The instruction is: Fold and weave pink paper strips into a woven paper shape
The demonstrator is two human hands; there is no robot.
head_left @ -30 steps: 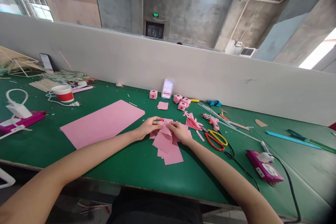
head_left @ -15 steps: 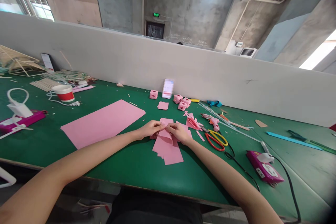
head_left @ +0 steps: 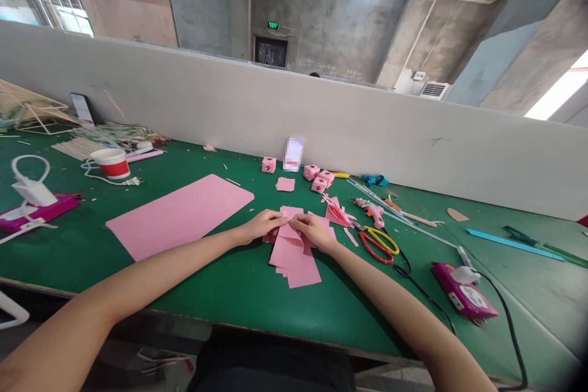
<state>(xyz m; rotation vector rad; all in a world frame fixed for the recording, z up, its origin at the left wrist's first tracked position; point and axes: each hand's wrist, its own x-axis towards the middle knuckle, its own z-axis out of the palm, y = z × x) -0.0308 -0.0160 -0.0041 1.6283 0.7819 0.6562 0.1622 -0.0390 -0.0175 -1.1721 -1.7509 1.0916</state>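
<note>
Both hands meet at the middle of the green table over pink paper. My left hand [head_left: 265, 226] pinches the upper part of a pink paper sheet [head_left: 287, 251] between thumb and fingers. My right hand [head_left: 313, 231] pinches the same sheet just beside it, fingertips close together. Toward me, the sheet's lower part hangs over several loose pink paper pieces [head_left: 305, 272]. Fingers hide the exact spot being gripped. Behind the hands lies a small stack of pink squares [head_left: 285, 184], with pink folded paper cubes [head_left: 318, 185] farther back.
A large pink sheet [head_left: 181, 214] lies left. Right of my hands are scissors [head_left: 379, 244], a pink glue gun [head_left: 374, 214] and a purple power strip [head_left: 463, 294] with a black cord. A paper cup [head_left: 113, 164] stands at left; a grey partition [head_left: 206, 104] borders the table's back.
The lower end of the held sheet has shifted slightly right and lies flatter, its curl smaller. Both hands stay almost in place, still pinching it.
</note>
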